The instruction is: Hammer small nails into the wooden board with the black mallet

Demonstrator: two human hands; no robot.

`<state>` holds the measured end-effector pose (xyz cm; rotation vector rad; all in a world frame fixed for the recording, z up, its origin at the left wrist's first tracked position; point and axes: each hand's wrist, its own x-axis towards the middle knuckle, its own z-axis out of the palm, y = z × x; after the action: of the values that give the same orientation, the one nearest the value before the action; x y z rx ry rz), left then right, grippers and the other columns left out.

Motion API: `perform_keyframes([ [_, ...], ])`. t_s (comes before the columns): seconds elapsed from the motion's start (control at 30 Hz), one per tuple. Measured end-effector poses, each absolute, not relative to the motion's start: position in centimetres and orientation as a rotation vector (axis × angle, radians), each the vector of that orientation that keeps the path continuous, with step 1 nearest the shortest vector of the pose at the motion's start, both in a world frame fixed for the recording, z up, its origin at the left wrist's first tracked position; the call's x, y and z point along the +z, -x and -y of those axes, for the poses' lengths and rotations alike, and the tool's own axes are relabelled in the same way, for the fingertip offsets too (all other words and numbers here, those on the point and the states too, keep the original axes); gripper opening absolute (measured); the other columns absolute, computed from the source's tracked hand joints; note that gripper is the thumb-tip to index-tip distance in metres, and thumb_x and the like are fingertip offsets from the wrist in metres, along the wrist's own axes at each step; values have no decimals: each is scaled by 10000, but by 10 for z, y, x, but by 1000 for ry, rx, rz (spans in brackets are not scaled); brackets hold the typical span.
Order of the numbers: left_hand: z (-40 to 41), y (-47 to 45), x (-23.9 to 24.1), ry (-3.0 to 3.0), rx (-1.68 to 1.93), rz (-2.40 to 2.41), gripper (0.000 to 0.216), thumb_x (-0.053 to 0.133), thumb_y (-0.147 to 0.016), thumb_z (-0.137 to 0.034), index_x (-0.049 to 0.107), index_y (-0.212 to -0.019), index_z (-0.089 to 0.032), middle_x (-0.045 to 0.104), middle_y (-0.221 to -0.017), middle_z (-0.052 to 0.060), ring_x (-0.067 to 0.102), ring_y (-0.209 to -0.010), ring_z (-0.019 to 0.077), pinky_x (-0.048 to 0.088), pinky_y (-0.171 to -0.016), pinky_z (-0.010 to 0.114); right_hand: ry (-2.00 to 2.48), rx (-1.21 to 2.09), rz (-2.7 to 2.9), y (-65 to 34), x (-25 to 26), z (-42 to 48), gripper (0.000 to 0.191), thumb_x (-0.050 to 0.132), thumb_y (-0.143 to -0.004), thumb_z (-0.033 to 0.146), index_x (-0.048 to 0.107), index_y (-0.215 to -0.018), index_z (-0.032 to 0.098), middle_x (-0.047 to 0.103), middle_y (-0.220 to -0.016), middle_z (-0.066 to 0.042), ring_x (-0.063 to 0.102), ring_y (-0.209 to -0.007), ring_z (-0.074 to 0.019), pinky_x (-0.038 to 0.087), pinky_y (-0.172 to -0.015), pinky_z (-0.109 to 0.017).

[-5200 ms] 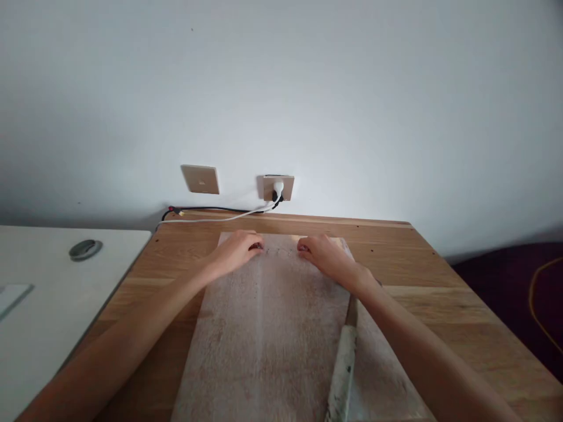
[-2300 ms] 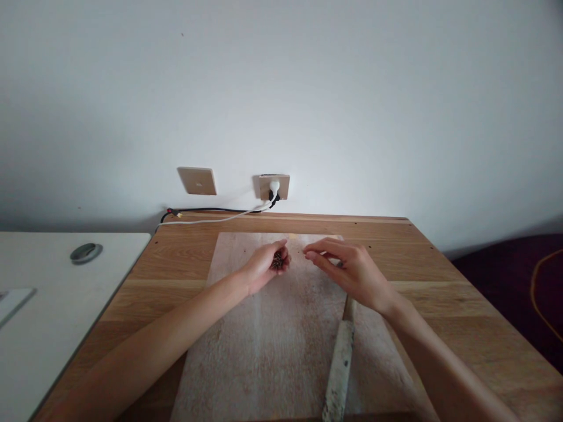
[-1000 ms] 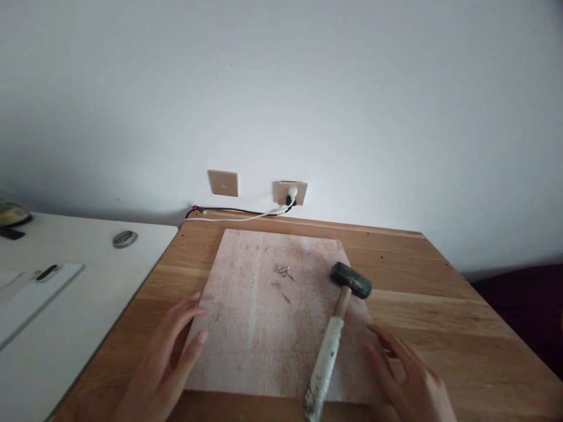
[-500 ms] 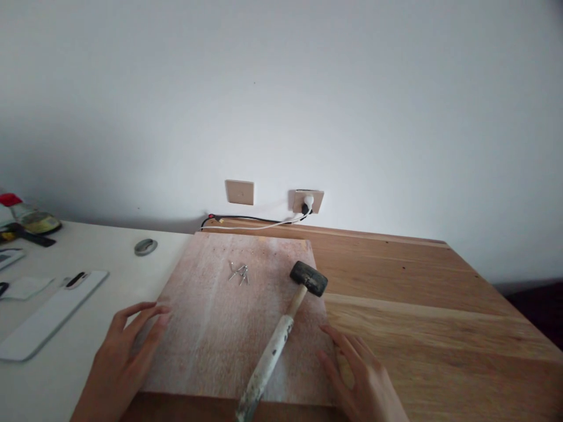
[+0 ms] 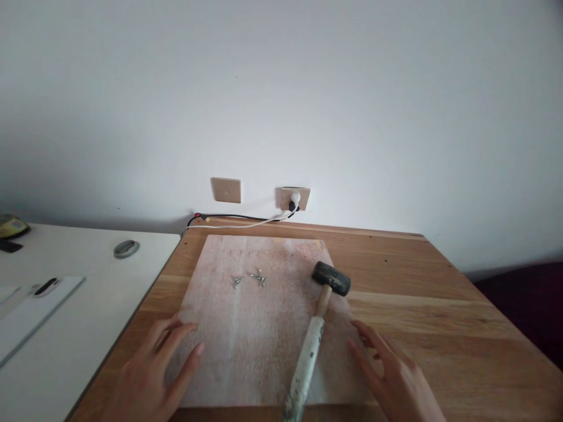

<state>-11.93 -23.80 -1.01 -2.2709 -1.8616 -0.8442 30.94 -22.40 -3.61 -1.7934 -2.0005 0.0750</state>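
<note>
Hands flat and open, left hand (image 5: 152, 375) and right hand (image 5: 396, 381) flanking board (image 5: 259, 328), unmarked mallet (image 5: 316, 328), nails (image 5: 250, 278).

left hand (image 5: 152, 375): yours, bare, no glove, no ring or band that shows
left fingers (image 5: 189, 358): you show four plus the thumb, slim, nails short and plain, no polish to be seen
left wrist: cut off by the lower edge, so you show no sleeve, watch or strap here
right hand (image 5: 398, 381): yours, bare too, no glove, no ring in sight
right fingers (image 5: 363, 334): long and slim, nails short where you can see them; some tips too blurred to tell
right wrist: out of frame at the bottom; no cuff or sleeve in view on you
</note>
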Motion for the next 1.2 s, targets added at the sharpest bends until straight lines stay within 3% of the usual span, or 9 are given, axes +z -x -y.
perform_keyframes([
  [0.3, 231, 81, 5, 2545, -770, 1473, 327, 446, -1086, -430, 719, -1143, -258, 780, -1118, 33, 768, -932, 181, 614, -831, 247, 1926, 41, 1886, -389, -38, 252, 477, 471, -1020, 647, 734, -1168, 278, 844, -941, -58, 802, -723, -238, 634, -583, -309],
  [0.47, 201, 78, 16, 2587, -636, 1355, 336, 397, -1092, -278, 730, -1074, -234, 755, -1006, 45, 715, -899, 205, 580, -827, 324, 1808, -115, 1881, -376, -29, 254, 518, 430, -1030, 650, 725, -1197, 259, 800, -1035, -105, 783, -884, -275, 646, -715, -370],
  [0.6, 167, 57, 22, 2706, -535, 1176, 261, 450, -1050, -152, 706, -1030, -201, 693, -908, 44, 653, -854, 213, 535, -865, 384, 1804, 160, 1804, -340, -21, 250, 460, 466, -1059, 576, 634, -1361, 271, 694, -723, 19, 671, -539, -163, 560, -542, -242],
  [0.7, 141, 33, 21, 2835, -431, 1005, 207, 519, -996, -83, 686, -1077, -174, 692, -1003, 64, 652, -910, 219, 531, -884, 385, 1790, 380, 1839, -319, -20, 242, 478, 439, -1072, 561, 600, -1424, 282, 676, -633, 53, 681, -498, -165, 537, -520, -232],
  [0.83, 112, -1, 20, 2953, -303, 876, 294, 552, -955, -34, 663, -1193, -165, 694, -1145, 83, 668, -1015, 230, 538, -939, 385, 1822, 487, 1899, -312, -23, 231, 471, 511, -1014, 604, 710, -1273, 266, 688, -561, 36, 716, -491, -210, 514, -480, -262],
  [0.97, 89, -38, 22, 3053, -335, 903, 189, 548, -994, -92, 685, -1108, -154, 710, -1089, 89, 691, -995, 222, 558, -903, 358, 1909, 593, 1740, -309, -18, 230, 381, 574, -972, 563, 746, -1154, 276, 597, -503, 53, 633, -444, -187, 492, -499, -268],
  [1.03, 80, -58, 23, 3076, -345, 993, 140, 560, -1028, -192, 694, -1040, -154, 719, -1008, 88, 708, -919, 226, 567, -823, 348, 1919, 671, 1521, -309, -13, 234, 438, 603, -950, 572, 687, -1261, 275, 583, -525, 63, 616, -472, -179, 501, -521, -264],
  [1.1, 74, -76, 23, 3082, -302, 1112, 182, 594, -1028, -297, 695, -998, -148, 723, -947, 94, 717, -856, 241, 562, -741, 344, 1849, 837, 1230, -313, -8, 239, 643, 631, -931, 602, 508, -1469, 272, 656, -631, 47, 652, -543, -185, 528, -537, -263],
  [1.2, 71, -96, 21, 3114, -207, 1168, 132, 639, -978, -257, 690, -1003, -138, 729, -957, 103, 725, -835, 248, 542, -680, 325, 1658, 1250, 862, -325, -4, 246, 884, 652, -895, 661, 296, -1593, 252, 720, -771, -4, 666, -545, -200, 529, -449, -272],
])
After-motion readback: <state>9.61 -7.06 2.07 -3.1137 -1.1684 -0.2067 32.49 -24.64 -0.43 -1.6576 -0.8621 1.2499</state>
